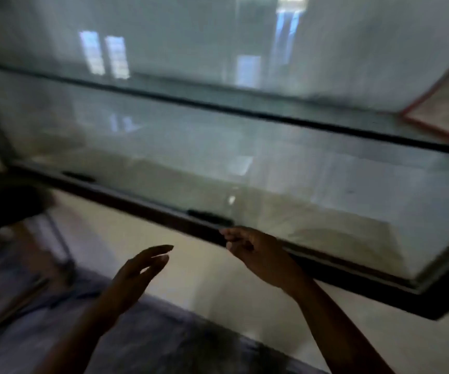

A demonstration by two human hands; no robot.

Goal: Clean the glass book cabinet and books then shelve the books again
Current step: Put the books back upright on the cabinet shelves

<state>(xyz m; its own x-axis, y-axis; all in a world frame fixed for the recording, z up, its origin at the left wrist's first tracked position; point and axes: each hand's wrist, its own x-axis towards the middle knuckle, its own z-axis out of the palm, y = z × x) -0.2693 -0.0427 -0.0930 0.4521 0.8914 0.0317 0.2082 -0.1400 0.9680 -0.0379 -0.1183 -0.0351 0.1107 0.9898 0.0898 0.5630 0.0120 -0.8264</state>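
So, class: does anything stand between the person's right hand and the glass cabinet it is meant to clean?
Nothing visible does. The right hand is empty, its fingertips right by the dark lower rail of the glass cabinet, near a dark pull. Blur hides whether they touch it. The left hand hangs open and empty lower down.

Cream wall (pixel 142 228) meets grey floor (pixel 163 344); blurred metal legs (pixel 61 247) stand left.
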